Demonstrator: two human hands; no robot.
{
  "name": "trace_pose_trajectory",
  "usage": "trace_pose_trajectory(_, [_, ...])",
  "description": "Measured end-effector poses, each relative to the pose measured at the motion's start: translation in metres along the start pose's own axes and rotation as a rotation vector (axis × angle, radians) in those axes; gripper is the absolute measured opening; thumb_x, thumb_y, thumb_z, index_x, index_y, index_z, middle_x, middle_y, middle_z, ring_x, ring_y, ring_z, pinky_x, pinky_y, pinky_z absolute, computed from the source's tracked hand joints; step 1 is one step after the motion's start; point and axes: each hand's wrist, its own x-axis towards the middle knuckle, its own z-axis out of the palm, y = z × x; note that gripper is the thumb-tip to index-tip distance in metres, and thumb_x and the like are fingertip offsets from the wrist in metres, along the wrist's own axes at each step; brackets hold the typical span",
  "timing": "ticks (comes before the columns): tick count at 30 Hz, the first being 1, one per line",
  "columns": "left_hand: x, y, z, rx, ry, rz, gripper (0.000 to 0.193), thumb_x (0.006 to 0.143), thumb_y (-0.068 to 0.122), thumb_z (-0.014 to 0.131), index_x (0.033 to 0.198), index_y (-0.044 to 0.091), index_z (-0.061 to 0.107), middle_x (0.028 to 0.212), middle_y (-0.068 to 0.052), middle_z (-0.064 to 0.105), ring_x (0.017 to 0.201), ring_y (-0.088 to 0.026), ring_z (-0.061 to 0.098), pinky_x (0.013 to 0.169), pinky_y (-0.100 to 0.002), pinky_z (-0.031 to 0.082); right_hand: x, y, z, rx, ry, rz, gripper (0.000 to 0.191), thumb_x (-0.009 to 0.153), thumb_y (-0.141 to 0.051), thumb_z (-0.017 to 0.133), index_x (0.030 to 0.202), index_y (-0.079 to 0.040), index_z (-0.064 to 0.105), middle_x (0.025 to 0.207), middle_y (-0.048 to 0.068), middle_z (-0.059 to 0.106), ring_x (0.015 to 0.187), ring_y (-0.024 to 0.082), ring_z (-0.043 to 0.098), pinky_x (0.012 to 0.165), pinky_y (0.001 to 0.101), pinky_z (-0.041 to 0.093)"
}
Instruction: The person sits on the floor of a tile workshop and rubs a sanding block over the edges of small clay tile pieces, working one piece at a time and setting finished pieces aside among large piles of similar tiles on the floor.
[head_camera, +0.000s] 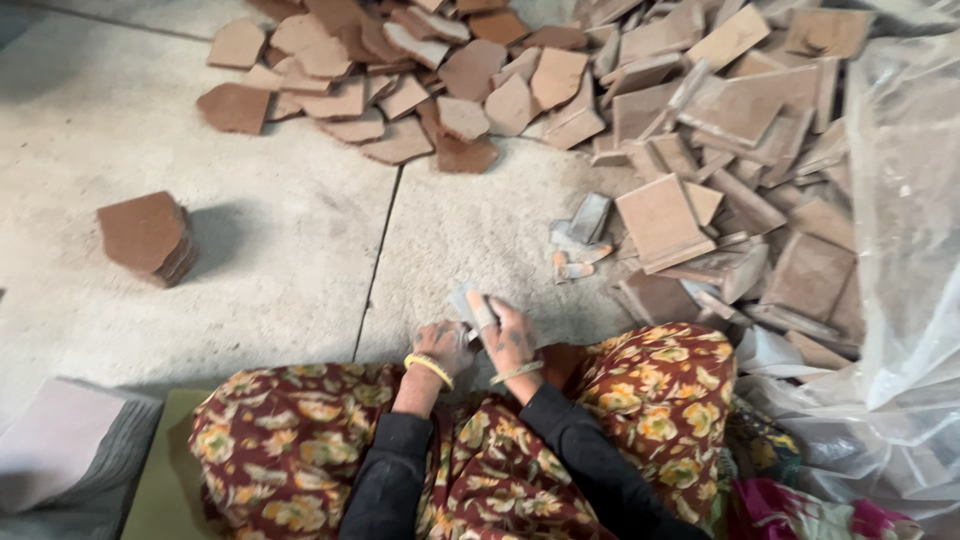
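I sit on the floor with my knees apart under a floral cloth. My left hand (441, 345) and my right hand (511, 338) meet just in front of my knees, both closed around a small grey and tan piece (472, 305) that sticks up between them. Each wrist wears a yellow bangle. A few small grey offcuts (580, 240) lie on the concrete a little ahead and to the right of my hands.
A wide heap of brown tile pieces (700, 130) spreads across the back and right. A neat stack of brown hexagonal pieces (146, 238) stands at left. Clear plastic sheeting (905, 250) rises at right. A grey stack (60, 445) lies at lower left.
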Motion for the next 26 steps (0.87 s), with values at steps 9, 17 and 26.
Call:
trace_pose_trajectory(9, [0.006, -0.041, 0.049, 0.188, 0.291, 0.223, 0.061, 0.089, 0.044, 0.07, 0.138, 0.011, 0.056, 0.15, -0.014, 0.05, 0.141, -0.038, 0.042, 0.115, -0.054, 0.038, 0.005, 0.006, -0.034, 0.411, 0.021, 0.39, 0.042, 0.102, -0.039, 0.07, 0.099, 0.004, 0.07, 0.086, 0.004, 0.066, 0.078, 0.009, 0.055, 0.07, 0.0298, 0.048])
trace_pose_trajectory(17, [0.006, -0.023, 0.013, 0.239, 0.024, 0.236, 0.061, 0.094, 0.05, 0.062, 0.136, 0.006, 0.056, 0.146, -0.017, 0.052, 0.141, -0.037, 0.045, 0.117, -0.05, 0.038, 0.0, -0.047, -0.042, 0.454, -0.205, 0.283, 0.034, 0.1, -0.028, 0.071, 0.112, 0.002, 0.064, 0.083, 0.005, 0.069, 0.07, 0.008, 0.06, 0.06, 0.0242, 0.047])
trace_pose_trajectory(26, [0.017, -0.023, -0.002, 0.127, -0.097, 0.212, 0.058, 0.089, 0.05, 0.066, 0.129, 0.008, 0.06, 0.14, -0.018, 0.059, 0.134, -0.037, 0.053, 0.11, -0.05, 0.043, -0.021, -0.004, -0.047, 0.546, -0.069, 0.091, 0.034, 0.095, -0.016, 0.056, 0.124, 0.002, 0.054, 0.097, 0.008, 0.068, 0.085, 0.01, 0.063, 0.074, 0.0254, 0.052])
